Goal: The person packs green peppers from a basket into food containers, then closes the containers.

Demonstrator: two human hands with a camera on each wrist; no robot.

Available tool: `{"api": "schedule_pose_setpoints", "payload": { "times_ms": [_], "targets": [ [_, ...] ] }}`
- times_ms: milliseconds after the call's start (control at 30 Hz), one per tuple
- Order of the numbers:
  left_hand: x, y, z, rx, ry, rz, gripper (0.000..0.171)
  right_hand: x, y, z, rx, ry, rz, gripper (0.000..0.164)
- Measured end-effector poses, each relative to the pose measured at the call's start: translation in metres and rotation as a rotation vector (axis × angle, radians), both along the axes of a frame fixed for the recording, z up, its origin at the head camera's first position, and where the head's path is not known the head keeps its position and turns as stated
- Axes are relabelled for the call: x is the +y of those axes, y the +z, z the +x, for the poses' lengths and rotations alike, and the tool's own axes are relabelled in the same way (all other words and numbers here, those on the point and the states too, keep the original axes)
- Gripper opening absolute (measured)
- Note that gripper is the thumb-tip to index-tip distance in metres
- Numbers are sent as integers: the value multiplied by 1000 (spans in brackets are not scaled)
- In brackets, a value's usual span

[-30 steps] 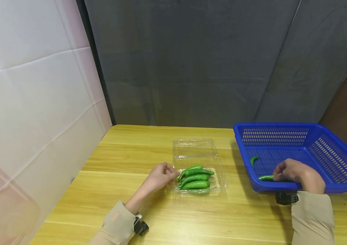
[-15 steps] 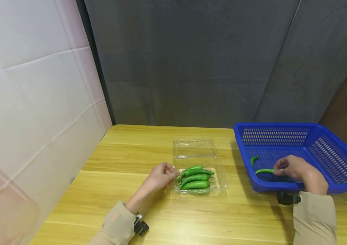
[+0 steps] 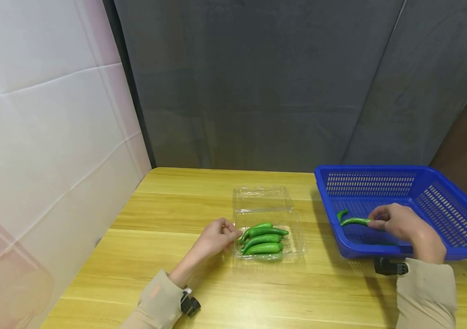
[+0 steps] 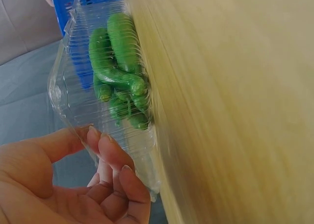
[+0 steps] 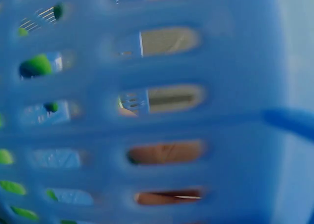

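Note:
Several green chili peppers [image 3: 263,248] lie side by side in an open clear plastic container [image 3: 264,198]. My left hand [image 3: 215,237] pinches the container's left rim; in the left wrist view its thumb and forefinger [image 4: 114,153] meet on the clear edge. Inside the blue basket [image 3: 371,250], my right hand [image 3: 399,224] pinches a green chili pepper [image 3: 354,221] by its right end, its tip pointing left. A curved pepper [image 3: 342,213] rests by the basket's left wall. The basket's slotted wall [image 5: 235,77] covers most of the right wrist view, so the fingers are largely hidden there.
The wooden table [image 3: 175,201] runs back to a dark grey curtain [image 3: 237,91]. A white cloth wall [image 3: 52,137] stands along its left side. The basket's raised rim surrounds the right hand's work. More green shows near the basket's front wall.
My right hand has lifted the chili pepper off its spot near the basket's front wall and moved it slightly back, toward the curved pepper. The left hand and container have stayed put.

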State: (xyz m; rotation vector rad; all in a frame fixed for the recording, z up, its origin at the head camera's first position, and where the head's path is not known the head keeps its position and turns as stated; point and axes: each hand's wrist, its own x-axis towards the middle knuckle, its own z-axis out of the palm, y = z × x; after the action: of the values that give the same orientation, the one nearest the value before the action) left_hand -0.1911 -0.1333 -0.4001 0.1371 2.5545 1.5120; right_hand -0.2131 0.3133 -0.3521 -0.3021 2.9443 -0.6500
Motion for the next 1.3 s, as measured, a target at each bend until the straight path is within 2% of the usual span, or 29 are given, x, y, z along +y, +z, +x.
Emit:
{"api": "schedule_pose_setpoints", "payload": {
  "times_ms": [333,767,1033,1300],
  "targets": [
    [0,1,1,-1,-1,2,20,-5,8,5,52,27,-30,20],
    [0,2,1,8,1,-2,20,-9,15,11,128,24,-34,26],
    [0,1,1,6,-3,0,21,-11,18,12,168,24,-49,25],
    [0,0,0,11,-6,-7,21,-12,19,11,255,35,-39,23]
  ]
}}
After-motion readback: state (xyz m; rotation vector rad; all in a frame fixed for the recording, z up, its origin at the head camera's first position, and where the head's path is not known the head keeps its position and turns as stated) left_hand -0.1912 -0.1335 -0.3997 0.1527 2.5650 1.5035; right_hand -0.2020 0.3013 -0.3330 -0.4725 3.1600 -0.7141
